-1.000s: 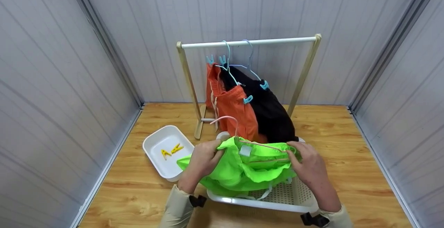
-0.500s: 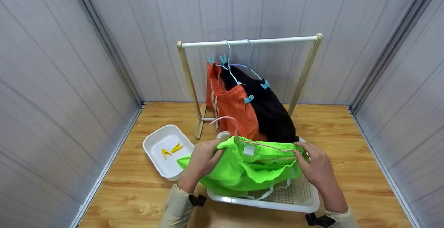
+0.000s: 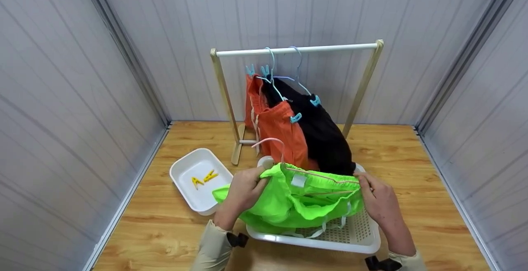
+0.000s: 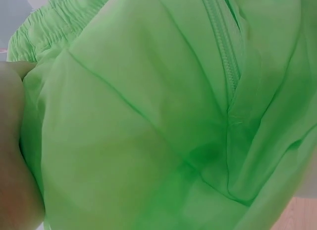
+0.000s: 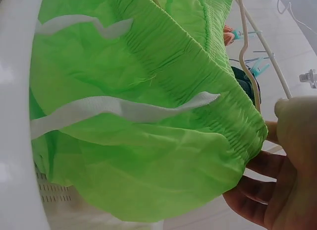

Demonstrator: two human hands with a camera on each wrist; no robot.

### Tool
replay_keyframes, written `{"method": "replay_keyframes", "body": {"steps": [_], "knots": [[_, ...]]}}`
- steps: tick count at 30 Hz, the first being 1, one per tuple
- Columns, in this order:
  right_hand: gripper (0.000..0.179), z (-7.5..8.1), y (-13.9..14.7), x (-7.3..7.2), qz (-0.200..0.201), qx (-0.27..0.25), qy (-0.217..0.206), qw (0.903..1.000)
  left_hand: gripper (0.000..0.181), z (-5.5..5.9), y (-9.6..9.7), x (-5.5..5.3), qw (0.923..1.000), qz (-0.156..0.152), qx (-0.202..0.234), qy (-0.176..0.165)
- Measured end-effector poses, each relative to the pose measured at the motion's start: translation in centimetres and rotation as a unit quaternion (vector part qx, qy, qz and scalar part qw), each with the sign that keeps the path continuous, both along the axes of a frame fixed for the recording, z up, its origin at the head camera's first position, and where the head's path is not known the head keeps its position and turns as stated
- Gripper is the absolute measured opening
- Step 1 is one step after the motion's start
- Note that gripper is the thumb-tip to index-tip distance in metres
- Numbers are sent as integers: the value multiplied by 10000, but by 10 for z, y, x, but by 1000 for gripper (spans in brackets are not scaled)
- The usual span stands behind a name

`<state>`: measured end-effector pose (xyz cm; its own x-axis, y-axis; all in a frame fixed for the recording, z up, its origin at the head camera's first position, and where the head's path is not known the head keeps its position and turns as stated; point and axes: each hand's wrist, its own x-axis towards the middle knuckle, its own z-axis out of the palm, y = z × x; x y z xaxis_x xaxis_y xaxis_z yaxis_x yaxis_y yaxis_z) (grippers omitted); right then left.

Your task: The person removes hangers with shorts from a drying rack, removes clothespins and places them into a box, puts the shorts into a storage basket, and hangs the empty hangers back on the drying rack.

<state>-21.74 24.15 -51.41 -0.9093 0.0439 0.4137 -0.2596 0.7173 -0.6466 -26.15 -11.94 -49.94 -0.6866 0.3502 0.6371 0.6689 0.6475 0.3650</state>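
Bright green shorts [image 3: 268,207] with an elastic waistband and white drawstrings are spread between my hands, over the basket. My left hand [image 3: 244,188] grips the waistband's left side; in the left wrist view the fabric fills most of the picture and hides the fingertips. At the waistband's right end, my right hand [image 3: 381,200] pinches the edge, its fingers [image 5: 260,190] behind the cloth in the right wrist view. A pink hanger [image 3: 272,140] sits inside the waistband, its hook sticking up and its right arm reaching toward my right hand.
A white basket [image 3: 313,244] stands beneath the shorts. Left of it, a white tray [image 3: 181,168] holds yellow clothespins [image 3: 210,175]. Behind, a rack [image 3: 330,49] carries orange shorts [image 3: 284,133] and a black garment [image 3: 330,139] on hangers with blue clips. Panel walls surround the wooden floor.
My right hand has moved outward to the right, stretching the green waistband wider. The pink hanger has shifted very slightly right. My left hand has stayed almost in place.
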Motion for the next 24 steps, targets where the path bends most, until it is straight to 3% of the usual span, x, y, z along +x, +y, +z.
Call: {"method": "replay_keyframes", "body": {"steps": [8, 12, 19, 24], "knots": [[39, -1, 1, 2, -237, -91, -262, 9993, 17, 3, 3, 3, 9999, -109, 15, 66], [44, 0, 4, 2, -374, -401, -816, 9952, 25, 5, 8, 3, 9998, -108, -135, 137], [47, 3, 12, 1, -780, -974, -1720, 9772, 25, 6, 14, 3, 9992, -143, -252, 278], [32, 2, 17, 1, -792, -2075, -1995, 9544, 25, 8, 15, 2, 9992, -275, 146, 252]]}}
